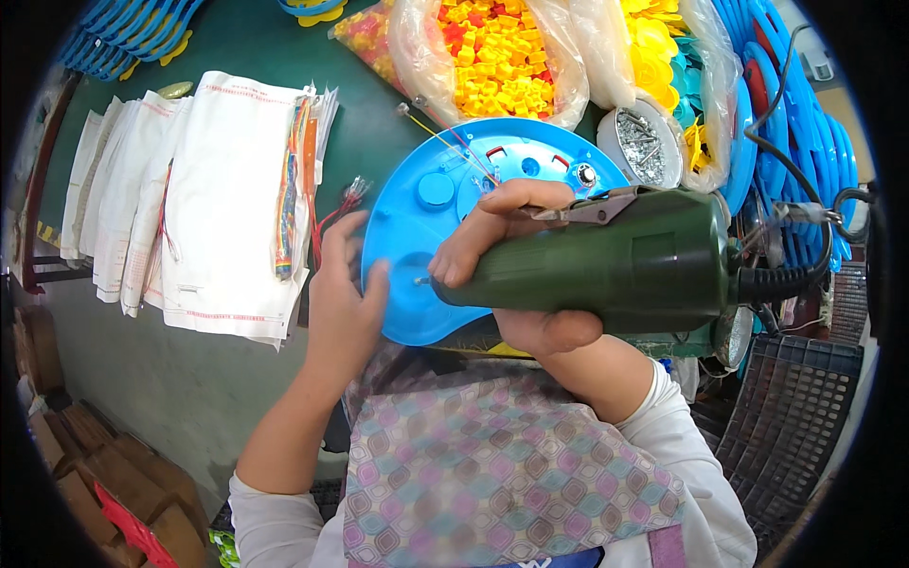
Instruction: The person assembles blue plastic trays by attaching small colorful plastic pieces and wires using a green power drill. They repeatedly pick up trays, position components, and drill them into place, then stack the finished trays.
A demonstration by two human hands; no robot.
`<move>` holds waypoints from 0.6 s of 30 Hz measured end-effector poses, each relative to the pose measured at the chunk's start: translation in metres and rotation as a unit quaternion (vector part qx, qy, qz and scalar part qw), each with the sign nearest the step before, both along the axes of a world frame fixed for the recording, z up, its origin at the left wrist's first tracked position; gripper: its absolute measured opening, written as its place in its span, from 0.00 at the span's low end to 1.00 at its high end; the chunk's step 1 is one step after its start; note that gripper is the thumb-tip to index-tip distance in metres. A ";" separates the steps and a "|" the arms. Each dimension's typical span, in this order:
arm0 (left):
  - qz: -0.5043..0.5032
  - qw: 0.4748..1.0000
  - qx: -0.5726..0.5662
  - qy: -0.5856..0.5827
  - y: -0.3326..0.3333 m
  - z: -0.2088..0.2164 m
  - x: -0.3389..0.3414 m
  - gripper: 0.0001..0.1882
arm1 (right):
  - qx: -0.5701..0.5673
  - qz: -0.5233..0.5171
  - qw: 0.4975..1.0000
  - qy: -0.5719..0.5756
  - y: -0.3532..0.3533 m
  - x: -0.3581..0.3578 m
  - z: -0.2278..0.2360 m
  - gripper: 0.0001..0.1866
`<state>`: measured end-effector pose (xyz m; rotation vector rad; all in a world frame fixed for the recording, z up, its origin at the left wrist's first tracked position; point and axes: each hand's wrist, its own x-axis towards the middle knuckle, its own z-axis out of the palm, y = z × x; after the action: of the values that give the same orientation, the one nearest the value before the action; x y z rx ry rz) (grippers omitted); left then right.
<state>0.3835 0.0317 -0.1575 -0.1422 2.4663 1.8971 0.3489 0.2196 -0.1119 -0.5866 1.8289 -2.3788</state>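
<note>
A blue plastic shell (398,222) lies on the green table in front of me, with thin wires, small red parts and a round knob on it. My right hand (511,237) is wrapped round a dark green electric screwdriver (606,265), held nearly level, its tip over the shell's lower left part. A black cord (786,282) runs from the tool's rear. At the shell's left edge is my left hand (346,284), thumb and fingers apart, the thumb at the rim. Whether it grips the rim is hard to see.
Papers and coloured wires (294,189) lie at left. Bags of yellow and red plastic parts (502,66) stand at the back, beside a round bowl of screws (644,142). Blue shells (814,142) are stacked at right, above a black crate (791,407). Cardboard boxes (133,473) sit lower left.
</note>
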 end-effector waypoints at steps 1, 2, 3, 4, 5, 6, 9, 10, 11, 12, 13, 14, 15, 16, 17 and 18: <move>0.001 1.000 -0.001 0.003 0.000 -0.001 0.000 0.26 | 0.015 -0.010 1.000 -0.003 0.000 0.000 0.003 0.60; 0.002 1.000 -0.002 0.008 0.000 -0.001 0.000 0.26 | 0.021 -0.013 1.000 0.000 0.000 0.000 0.003 0.60; 0.005 1.000 -0.001 0.010 0.001 -0.001 0.000 0.25 | 0.027 -0.015 1.000 0.004 0.001 -0.001 0.003 0.59; 0.008 1.000 0.001 0.013 0.002 -0.002 0.001 0.25 | 0.026 -0.012 1.000 0.012 0.002 -0.003 -0.001 0.59; 0.010 1.000 0.001 0.015 0.002 -0.003 0.001 0.24 | 0.022 -0.013 1.000 0.014 0.001 -0.004 -0.002 0.58; 0.009 1.000 -0.004 0.017 0.002 -0.003 0.001 0.24 | 0.018 -0.015 1.000 0.017 0.001 -0.004 -0.002 0.58; 0.009 1.000 -0.009 0.018 0.003 -0.003 0.000 0.23 | 0.011 -0.024 1.000 0.005 -0.002 -0.003 -0.001 0.56; 0.009 1.000 -0.004 0.016 0.003 -0.001 0.000 0.23 | 0.011 -0.021 1.000 0.003 -0.002 -0.003 -0.001 0.56; 0.009 1.000 0.000 0.013 0.003 -0.001 0.000 0.23 | 0.003 -0.018 1.000 0.002 -0.002 -0.003 -0.002 0.56; 0.010 1.000 0.015 0.014 0.004 -0.001 0.001 0.23 | -0.003 -0.016 1.000 0.000 -0.002 -0.003 -0.003 0.55; 0.010 1.000 0.010 0.019 0.006 -0.001 0.001 0.23 | -0.020 -0.013 1.000 0.000 -0.003 -0.004 -0.007 0.55; 0.010 1.000 0.003 0.025 0.005 -0.001 0.001 0.23 | -0.026 -0.003 1.000 0.000 -0.004 -0.005 -0.009 0.54; 0.010 0.999 -0.005 0.030 0.005 -0.001 0.001 0.23 | -0.032 0.006 0.999 0.001 -0.005 -0.006 -0.011 0.54; 0.010 1.000 -0.009 0.027 0.005 -0.002 0.002 0.23 | -0.027 0.022 0.999 0.001 -0.005 -0.009 -0.012 0.53; 0.009 0.999 -0.017 0.027 0.005 -0.002 0.001 0.23 | -0.035 0.029 0.999 0.002 -0.005 -0.009 -0.014 0.53; 0.007 0.999 -0.025 0.027 0.005 -0.003 0.001 0.23 | -0.042 0.037 0.998 0.001 -0.005 -0.010 -0.016 0.53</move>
<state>0.3844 0.0368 -0.1604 -0.1123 2.5544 1.8710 0.3388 0.2147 -0.1281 -0.6543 1.6842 -2.4172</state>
